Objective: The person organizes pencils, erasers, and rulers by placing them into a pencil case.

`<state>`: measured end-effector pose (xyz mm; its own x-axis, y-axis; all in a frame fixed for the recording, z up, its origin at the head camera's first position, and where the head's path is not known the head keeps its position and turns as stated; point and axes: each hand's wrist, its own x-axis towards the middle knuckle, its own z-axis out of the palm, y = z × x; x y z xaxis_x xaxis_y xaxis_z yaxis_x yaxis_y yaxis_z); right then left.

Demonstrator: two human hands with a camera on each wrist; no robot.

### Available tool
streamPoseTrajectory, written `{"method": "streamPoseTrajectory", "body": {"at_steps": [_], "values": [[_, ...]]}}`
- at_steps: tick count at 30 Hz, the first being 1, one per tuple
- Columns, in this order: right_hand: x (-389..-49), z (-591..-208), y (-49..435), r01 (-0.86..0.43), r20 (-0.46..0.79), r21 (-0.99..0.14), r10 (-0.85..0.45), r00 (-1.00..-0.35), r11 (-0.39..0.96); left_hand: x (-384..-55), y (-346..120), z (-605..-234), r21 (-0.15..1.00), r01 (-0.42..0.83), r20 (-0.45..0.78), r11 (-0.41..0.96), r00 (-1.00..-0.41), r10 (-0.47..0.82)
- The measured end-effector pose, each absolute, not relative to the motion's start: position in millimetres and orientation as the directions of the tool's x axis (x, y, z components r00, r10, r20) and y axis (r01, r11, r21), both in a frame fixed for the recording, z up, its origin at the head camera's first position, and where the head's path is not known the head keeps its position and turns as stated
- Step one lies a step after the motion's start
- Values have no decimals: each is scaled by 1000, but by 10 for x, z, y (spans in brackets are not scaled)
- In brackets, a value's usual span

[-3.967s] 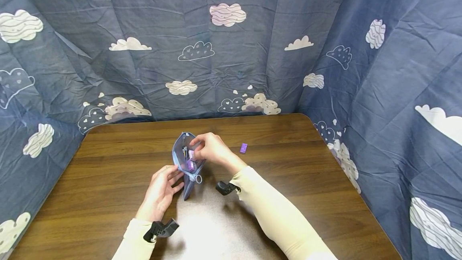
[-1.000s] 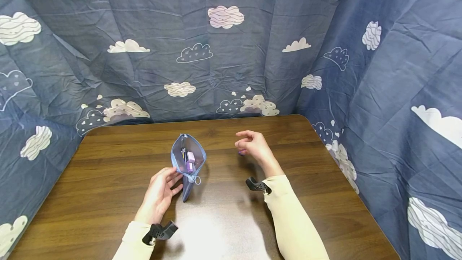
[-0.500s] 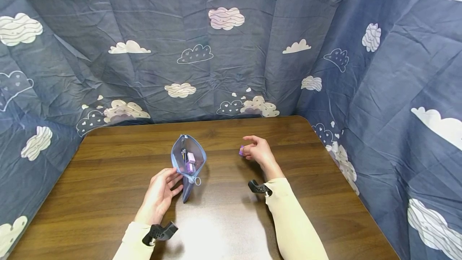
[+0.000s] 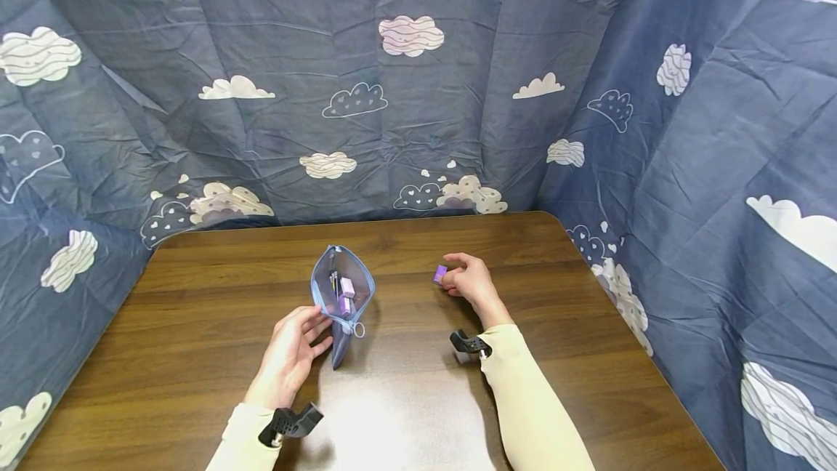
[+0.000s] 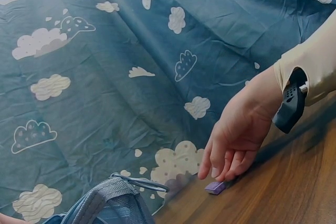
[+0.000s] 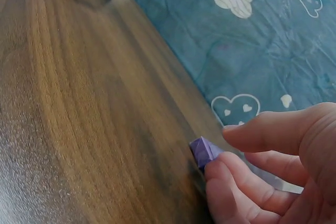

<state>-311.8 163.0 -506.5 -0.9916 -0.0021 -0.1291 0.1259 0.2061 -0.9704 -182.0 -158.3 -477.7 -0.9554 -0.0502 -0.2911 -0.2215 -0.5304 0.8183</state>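
My left hand [image 4: 288, 351] holds the near rim of a blue zip pencil pouch [image 4: 356, 278], whose mouth gapes wide. Inside lie a pale lilac block [image 4: 346, 288], a purple block [image 4: 344, 305] and slim pens or pencils [image 4: 334, 282]. Out on the table to the right is a small purple eraser-like block [image 4: 440, 274]. Over its near end hovers my right hand [image 4: 472, 284], with fingers loosely bent. In the right wrist view the thumb and a finger reach the block [image 6: 203, 151], while the forefinger is held off it. From the left wrist side the block [image 5: 215, 188] appears flat on the wood.
The brown wooden table [image 4: 216, 296] has rounded far corners. A dark blue cloud-print cloth [image 4: 275, 129] hangs behind and along both sides. A ring-shaped zip pull [image 4: 359, 330] dangles at the pouch's near end.
My right hand has come out of the pouch and gone right to the small purple block, lowering its fingers there. The pouch and left hand have stayed put.
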Motion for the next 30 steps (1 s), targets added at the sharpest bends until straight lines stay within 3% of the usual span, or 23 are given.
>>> {"method": "streamPoseTrajectory", "body": {"at_steps": [6,14,30], "values": [[-3121,-5097,1640,124,-125,-965,8,-992,232,-1815,-1585,-4777,819,-221,-289,-530,-956,-48],[-3123,-5186,1633,67,-60,-922,31,-998,383,-1810,-1584,-4781,824,-215,-282,-525,-958,-51],[-3123,-5228,1628,59,-24,-877,78,-997,477,-1815,-1579,-4780,820,-216,-284,-529,-958,-49]]}}
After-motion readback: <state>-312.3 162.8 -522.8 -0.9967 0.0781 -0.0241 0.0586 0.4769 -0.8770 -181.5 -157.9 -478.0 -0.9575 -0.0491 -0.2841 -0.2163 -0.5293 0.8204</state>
